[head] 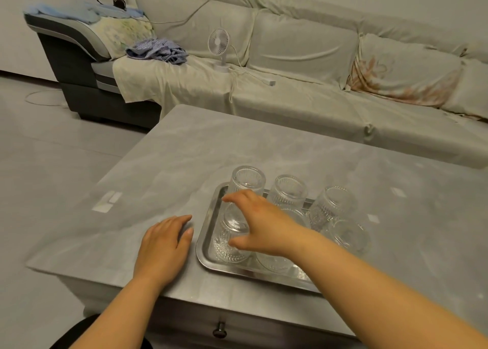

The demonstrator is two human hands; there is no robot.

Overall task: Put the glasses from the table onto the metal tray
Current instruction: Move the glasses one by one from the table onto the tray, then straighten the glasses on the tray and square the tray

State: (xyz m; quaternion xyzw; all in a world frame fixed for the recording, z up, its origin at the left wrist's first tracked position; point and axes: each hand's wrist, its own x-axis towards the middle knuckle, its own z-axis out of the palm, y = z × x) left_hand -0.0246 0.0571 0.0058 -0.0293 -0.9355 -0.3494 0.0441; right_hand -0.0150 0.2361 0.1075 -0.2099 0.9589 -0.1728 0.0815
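A metal tray point(204, 239) lies on the grey table point(163, 164) near its front edge. Several clear ribbed glasses stand upside down on it in two rows: a back-left glass point(248, 179), a back-middle glass point(290, 189), a back-right glass point(334, 203), a front-right glass point(350, 236) and a front-left glass point(228, 240). My right hand point(260, 223) hovers over the front-left glass with fingers spread; thumb and fingers sit around its upturned base, and I cannot tell if they touch it. My arm partly hides a front-middle glass. My left hand point(165, 245) rests flat on the table, just left of the tray.
Behind the table runs a long covered sofa point(303, 58) with a small white fan point(219, 49), a cable and a striped cloth point(158, 50) on it. A drawer knob point(219, 330) shows on the table's front. Grey floor lies to the left.
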